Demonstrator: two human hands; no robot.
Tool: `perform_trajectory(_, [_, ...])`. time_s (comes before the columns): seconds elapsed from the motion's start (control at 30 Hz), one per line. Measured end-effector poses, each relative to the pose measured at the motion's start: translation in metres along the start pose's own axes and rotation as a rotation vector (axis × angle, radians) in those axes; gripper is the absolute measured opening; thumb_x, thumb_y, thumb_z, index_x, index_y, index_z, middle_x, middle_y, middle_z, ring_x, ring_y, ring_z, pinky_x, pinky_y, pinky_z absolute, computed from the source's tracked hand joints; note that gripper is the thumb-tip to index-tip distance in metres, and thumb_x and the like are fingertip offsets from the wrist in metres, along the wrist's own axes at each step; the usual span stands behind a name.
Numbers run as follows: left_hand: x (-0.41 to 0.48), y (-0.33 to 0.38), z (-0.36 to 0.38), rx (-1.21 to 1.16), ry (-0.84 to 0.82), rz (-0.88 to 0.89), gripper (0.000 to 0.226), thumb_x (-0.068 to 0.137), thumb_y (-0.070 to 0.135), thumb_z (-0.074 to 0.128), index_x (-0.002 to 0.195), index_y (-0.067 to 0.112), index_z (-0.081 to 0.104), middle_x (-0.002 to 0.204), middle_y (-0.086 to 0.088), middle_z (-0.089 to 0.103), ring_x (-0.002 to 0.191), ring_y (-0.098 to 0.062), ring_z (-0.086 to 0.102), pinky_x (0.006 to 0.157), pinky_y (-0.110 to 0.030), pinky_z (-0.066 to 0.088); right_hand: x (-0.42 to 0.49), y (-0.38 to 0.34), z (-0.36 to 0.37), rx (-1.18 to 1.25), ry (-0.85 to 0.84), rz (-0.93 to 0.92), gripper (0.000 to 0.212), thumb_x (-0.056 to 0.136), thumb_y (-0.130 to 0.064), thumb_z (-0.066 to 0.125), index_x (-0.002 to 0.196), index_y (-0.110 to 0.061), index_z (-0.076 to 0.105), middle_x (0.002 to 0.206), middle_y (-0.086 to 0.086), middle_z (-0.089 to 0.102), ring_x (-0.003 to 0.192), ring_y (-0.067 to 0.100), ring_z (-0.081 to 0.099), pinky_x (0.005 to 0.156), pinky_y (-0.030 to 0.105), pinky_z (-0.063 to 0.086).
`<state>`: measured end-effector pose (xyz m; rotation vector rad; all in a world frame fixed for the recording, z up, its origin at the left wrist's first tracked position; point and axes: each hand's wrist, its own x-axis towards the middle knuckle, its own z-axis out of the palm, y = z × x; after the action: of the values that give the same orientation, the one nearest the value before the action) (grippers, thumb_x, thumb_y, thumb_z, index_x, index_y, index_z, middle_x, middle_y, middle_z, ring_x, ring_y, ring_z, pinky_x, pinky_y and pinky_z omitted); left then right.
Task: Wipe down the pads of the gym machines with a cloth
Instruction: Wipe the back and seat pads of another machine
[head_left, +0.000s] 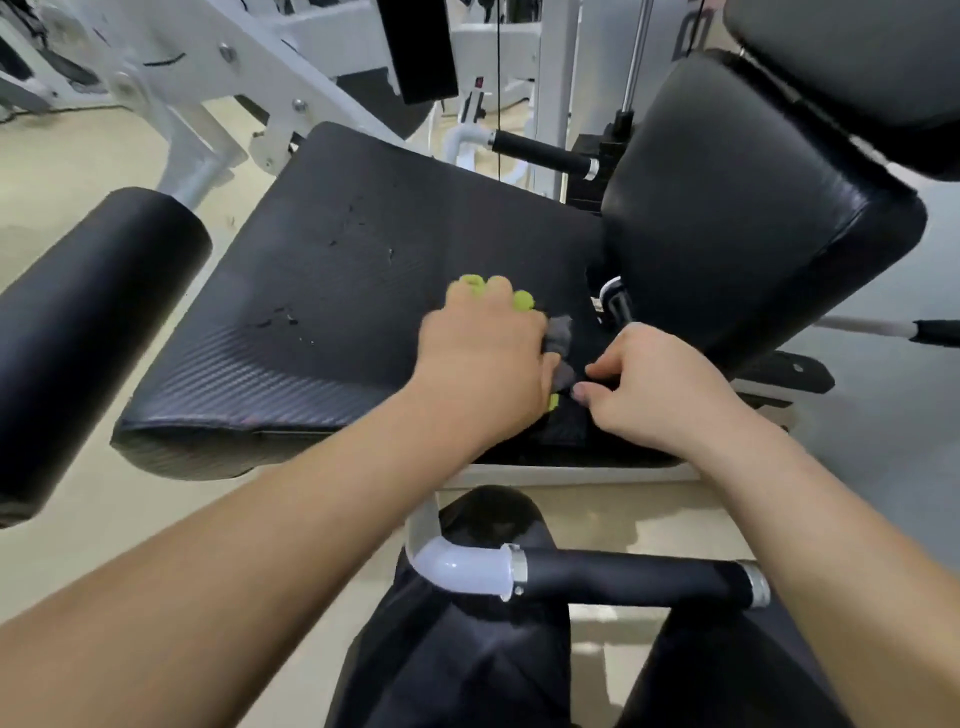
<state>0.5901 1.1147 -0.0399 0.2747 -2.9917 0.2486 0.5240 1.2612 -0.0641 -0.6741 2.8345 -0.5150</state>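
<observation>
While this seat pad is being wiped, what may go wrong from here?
1. The seat pad has damaged-looking spots; the cloth in the left hand might catch and widen them.
2. The metal lever sits just past the right hand, beside the back pad; knuckles could hit it.

Seat pad (337, 270) was black, finely striped (a few flecks); back pad (727, 208) plain black; cloth (558, 332) grey; frame (208, 67) white; floor (78, 156) beige; nails (522, 300) of left hand (483, 358) lime.

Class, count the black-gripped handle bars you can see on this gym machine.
3: the near handle at the bottom, the far handle beyond the seat pad, the side handle at the right edge. Others may be hidden.
</observation>
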Motion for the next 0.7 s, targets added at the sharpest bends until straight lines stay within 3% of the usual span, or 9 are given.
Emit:
perform_trajectory(0.07, [-0.014,0.01,0.008,-0.046,0.05,0.084,0.037,0.098,0.054,0.048,0.12,0.028,0.063,0.122,-0.003,0.046,0.114,-0.029,0.042,0.074,-0.039,0.04,0.001,0.002,0.001,0.0,0.007,0.005,0.034,0.08,-0.035,0.066,0.054,-0.014,0.061,0.06,0.004,0.057,0.063,0.026,0.057,0.05,0.03,0.041])
perform_trajectory(0.13, [-0.025,-0.001,0.009,-0.067,0.085,0.137,0.034,0.097,0.054,0.049,0.118,0.031,0.063,0.119,0.0,0.047,0.111,-0.027,0.044,0.071,-0.037,0.037,0.003,0.001,0.001,0.018,0.001,0.012,0.029,0.079,-0.038,0.067,0.057,-0.019,0.064,0.065,0.001,0.059,0.069,0.024,0.059,0.055,0.034,0.048])
perform_trajectory(0.2, [-0.032,-0.036,0.002,-0.031,0.092,0.097,0.032,0.095,0.055,0.048,0.114,0.034,0.064,0.115,0.002,0.049,0.111,-0.026,0.047,0.068,-0.035,0.037,0.003,-0.002,-0.001,0.054,-0.013,0.038,0.02,0.084,-0.045,0.073,0.077,-0.026,0.076,0.078,-0.009,0.066,0.085,0.019,0.064,0.075,0.038,0.058])
perform_trajectory(0.27, [-0.034,-0.086,-0.009,0.016,0.094,-0.047,0.035,0.093,0.056,0.047,0.112,0.034,0.066,0.113,0.001,0.052,0.112,-0.028,0.051,0.069,-0.035,0.043,0.002,-0.006,-0.003,0.073,-0.013,0.048,0.025,0.086,-0.049,0.074,0.091,-0.025,0.079,0.087,-0.012,0.07,0.094,0.018,0.066,0.084,0.04,0.058])
perform_trajectory(0.37, [-0.036,-0.139,-0.018,0.031,0.132,-0.312,0.038,0.093,0.056,0.047,0.114,0.033,0.068,0.114,-0.004,0.054,0.11,-0.034,0.05,0.078,-0.039,0.047,0.001,-0.02,-0.005,0.133,0.064,-0.009,0.048,0.083,-0.063,0.069,0.12,-0.032,0.073,0.119,-0.015,0.069,0.115,0.014,0.063,0.095,0.042,0.056])
perform_trajectory(0.43, [-0.034,-0.121,-0.011,0.054,0.174,-0.36,0.035,0.092,0.051,0.049,0.108,0.028,0.069,0.113,-0.006,0.055,0.105,-0.036,0.049,0.073,-0.038,0.042,0.003,-0.034,-0.002,0.2,0.061,-0.083,0.062,0.08,-0.071,0.067,0.135,-0.041,0.063,0.132,-0.02,0.059,0.128,0.008,0.055,0.104,0.044,0.05])
perform_trajectory(0.57, [-0.037,-0.058,0.006,0.069,0.169,-0.107,0.027,0.08,0.046,0.058,0.083,0.021,0.068,0.098,-0.006,0.059,0.086,-0.034,0.051,0.06,-0.035,0.03,0.012,-0.048,0.005,0.126,-0.039,-0.158,0.063,0.08,-0.073,0.064,0.138,-0.047,0.06,0.127,-0.019,0.054,0.125,0.009,0.055,0.101,0.042,0.051])
perform_trajectory(0.63, [-0.042,-0.069,0.006,0.04,0.166,-0.025,0.032,0.08,0.054,0.055,0.088,0.025,0.067,0.101,-0.003,0.058,0.089,-0.032,0.051,0.061,-0.035,0.037,0.011,-0.046,0.003,0.115,-0.047,-0.144,0.057,0.08,-0.073,0.065,0.133,-0.049,0.063,0.118,-0.02,0.053,0.115,0.007,0.057,0.096,0.038,0.051])
perform_trajectory(0.7, [-0.047,-0.101,-0.006,0.01,0.132,-0.068,0.044,0.082,0.063,0.044,0.105,0.033,0.066,0.109,0.001,0.057,0.101,-0.03,0.052,0.074,-0.038,0.051,0.01,-0.045,0.004,0.138,-0.057,-0.142,0.055,0.081,-0.071,0.066,0.131,-0.049,0.063,0.117,-0.021,0.053,0.111,0.005,0.058,0.096,0.037,0.05])
